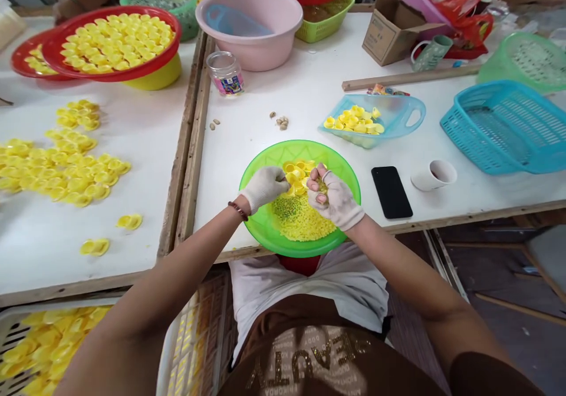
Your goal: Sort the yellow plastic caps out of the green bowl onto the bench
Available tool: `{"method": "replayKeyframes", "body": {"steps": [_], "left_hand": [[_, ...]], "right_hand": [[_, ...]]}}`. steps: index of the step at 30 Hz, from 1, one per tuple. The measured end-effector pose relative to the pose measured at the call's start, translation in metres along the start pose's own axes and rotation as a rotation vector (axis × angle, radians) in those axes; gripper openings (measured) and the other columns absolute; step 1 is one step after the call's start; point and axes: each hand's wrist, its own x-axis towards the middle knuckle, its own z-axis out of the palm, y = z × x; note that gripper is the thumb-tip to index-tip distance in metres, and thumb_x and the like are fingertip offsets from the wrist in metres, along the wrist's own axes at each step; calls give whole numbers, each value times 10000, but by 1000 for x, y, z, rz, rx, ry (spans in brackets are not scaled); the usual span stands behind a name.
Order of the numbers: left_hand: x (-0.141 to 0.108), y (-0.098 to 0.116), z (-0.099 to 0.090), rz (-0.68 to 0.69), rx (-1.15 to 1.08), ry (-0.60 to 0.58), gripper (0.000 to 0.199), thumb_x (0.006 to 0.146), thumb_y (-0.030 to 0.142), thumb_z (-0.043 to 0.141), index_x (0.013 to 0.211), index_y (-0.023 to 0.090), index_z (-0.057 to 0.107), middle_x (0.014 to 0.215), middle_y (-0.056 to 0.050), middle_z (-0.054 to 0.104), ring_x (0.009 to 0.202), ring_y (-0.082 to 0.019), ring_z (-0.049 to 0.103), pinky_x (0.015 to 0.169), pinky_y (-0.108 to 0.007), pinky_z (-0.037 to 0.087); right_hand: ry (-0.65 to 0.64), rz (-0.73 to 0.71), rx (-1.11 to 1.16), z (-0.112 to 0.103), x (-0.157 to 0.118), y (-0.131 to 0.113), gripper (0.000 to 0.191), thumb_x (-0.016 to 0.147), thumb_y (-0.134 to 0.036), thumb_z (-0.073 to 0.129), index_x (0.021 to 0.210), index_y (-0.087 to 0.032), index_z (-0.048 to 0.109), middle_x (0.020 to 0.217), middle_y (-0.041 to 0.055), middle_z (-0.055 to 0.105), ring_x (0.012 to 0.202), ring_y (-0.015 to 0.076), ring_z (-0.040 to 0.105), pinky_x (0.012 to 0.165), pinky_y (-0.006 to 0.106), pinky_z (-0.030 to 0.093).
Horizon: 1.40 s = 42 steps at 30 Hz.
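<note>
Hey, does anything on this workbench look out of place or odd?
The right hand wears a grimy white glove, worn through at the fingers. Also, small brown bits lie loose on the white table, apart from the yellow pieces and in no container.

Left hand and right hand clutch yellow pieces.

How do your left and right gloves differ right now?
The left glove looks fairly clean and off-white, while the right glove is smudged grey. The left glove covers its fingers, while the right glove leaves bare fingertips showing. A beaded bracelet sits at the left cuff, with none visible at the right. Both gloves are white-knit types, held over the green plastic bowl above the yellow pieces.
</note>
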Motion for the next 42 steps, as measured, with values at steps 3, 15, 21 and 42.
{"method": "replayKeyframes", "body": {"steps": [3, 15, 21, 42], "left_hand": [[-25, 3, 4, -86, -465, -79, 265, 723, 363, 771, 703, 171, 590, 663, -2, 583, 605, -132, 552, 573, -259, 443], [-56, 13, 26, -128, -914, -74, 408, 667, 478, 858, 742, 144, 636, 703, 6, 605, 657, -116, 603, 695, -276, 573], [-60, 9, 21, -149, -969, -25, 372, 661, 418, 883, 742, 139, 651, 724, -5, 635, 666, -116, 607, 685, -267, 552], [-66, 13, 8, -176, -1218, 1, 344, 635, 339, 905, 793, 150, 666, 827, -6, 662, 796, -138, 662, 767, -281, 613]], "right_hand": [[8, -193, -51, 12, -1, -1, 407, 976, -554, 612, 804, -214, 471, 616, -78, 500, 383, 31, 366, 364, 162, 263], [-23, -464, -146, 33, 3, 7, 490, 892, -672, 648, 775, -230, 471, 639, -64, 468, 453, 75, 452, 402, 222, 347], [15, -399, -251, 19, -5, -6, 458, 916, -622, 641, 760, -228, 468, 603, -80, 433, 398, 46, 343, 374, 189, 250], [14, -579, -1382, -22, -15, -4, 132, 949, -293, 538, 935, -211, 641, 891, 32, 700, 807, 185, 619, 785, 313, 460]]}}
